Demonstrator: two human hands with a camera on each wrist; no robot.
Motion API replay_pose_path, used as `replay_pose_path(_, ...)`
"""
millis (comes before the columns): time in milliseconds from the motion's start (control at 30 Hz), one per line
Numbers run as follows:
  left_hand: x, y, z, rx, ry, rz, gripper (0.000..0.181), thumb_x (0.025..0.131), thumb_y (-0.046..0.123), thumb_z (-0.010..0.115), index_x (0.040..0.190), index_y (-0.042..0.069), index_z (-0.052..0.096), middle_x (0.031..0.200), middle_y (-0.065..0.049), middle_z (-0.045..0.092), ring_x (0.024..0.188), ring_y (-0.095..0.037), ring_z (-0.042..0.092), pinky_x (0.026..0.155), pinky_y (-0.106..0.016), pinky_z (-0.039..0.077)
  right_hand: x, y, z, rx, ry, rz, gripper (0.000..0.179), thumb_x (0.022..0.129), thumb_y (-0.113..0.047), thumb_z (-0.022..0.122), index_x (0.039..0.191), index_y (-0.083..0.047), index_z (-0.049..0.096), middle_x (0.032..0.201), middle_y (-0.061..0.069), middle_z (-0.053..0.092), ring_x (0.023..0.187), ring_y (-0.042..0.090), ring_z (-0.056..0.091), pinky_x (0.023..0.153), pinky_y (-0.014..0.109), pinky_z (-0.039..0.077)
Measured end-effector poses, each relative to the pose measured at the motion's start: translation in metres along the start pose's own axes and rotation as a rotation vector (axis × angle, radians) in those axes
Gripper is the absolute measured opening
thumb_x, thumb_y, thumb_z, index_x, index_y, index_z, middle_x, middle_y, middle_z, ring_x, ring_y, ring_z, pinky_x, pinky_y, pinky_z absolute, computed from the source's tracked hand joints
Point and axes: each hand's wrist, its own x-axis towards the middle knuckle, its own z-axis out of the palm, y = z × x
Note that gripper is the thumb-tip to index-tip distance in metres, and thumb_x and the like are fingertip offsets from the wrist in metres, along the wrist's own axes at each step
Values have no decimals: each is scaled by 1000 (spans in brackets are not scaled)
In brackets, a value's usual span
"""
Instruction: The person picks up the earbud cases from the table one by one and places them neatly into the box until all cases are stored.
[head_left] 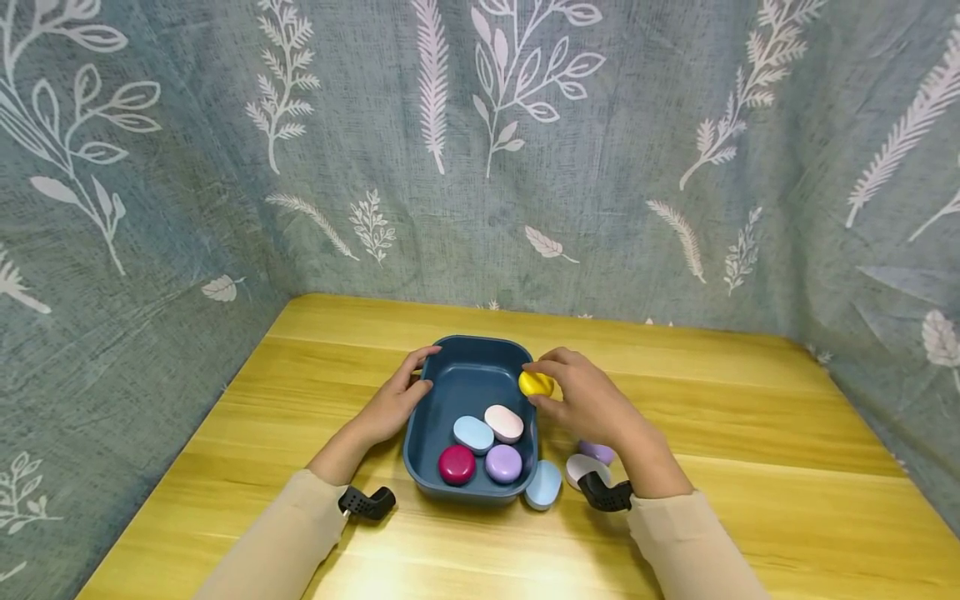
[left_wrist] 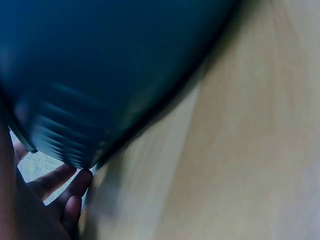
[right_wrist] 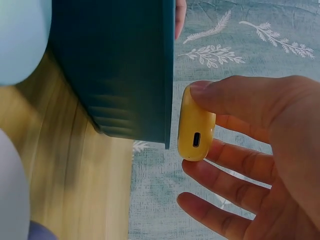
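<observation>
A dark blue plastic bin stands on the table, and my left hand grips its left side, thumb over the rim. In the left wrist view, fingers of that hand touch the bin's outer wall. My right hand pinches a yellow earbud charging case between thumb and fingers; its small port shows in the right wrist view. The case is held at the bin's right rim. Inside the bin lie a light blue case, a pale pink one, a dark red one and a lilac one.
Outside the bin's near right corner lies another light blue case. A white case and a purple case lie under the right forearm, partly hidden. Behind the wooden table hangs a leaf-patterned curtain.
</observation>
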Motion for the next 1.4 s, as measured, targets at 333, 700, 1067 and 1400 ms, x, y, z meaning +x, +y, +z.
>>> replay_pose_path(333,0,-1,2,11,2,3,48,103,26,41,147,43,28,152,-3,31,139,-27,33,111,-54,31,6,-6,5,25,-39,40,40,91,-31,67,129,-19,62,125,1,57,115,20,56,98,40,48)
replay_pose_path(700,-3,0,2,-2,7,0,49,103,26,41,147,42,28,152,-3,31,139,-27,32,110,-54,32,14,-12,12,36,-51,20,39,91,-31,68,127,-18,64,121,-1,58,111,17,56,96,38,48)
replay_pose_path(1067,0,0,2,-54,-15,7,49,104,21,40,148,39,29,150,-9,33,134,-31,40,106,-54,37,20,-12,22,3,-66,-28,39,87,-26,72,124,-19,66,119,-1,59,105,15,57,90,34,50)
replay_pose_path(1400,1,0,0,-22,-18,6,49,104,25,39,150,38,25,153,-9,31,139,-31,32,110,-55,31,22,-10,28,-23,-87,-42,39,89,-27,70,126,-21,65,121,-3,58,110,14,56,94,33,49)
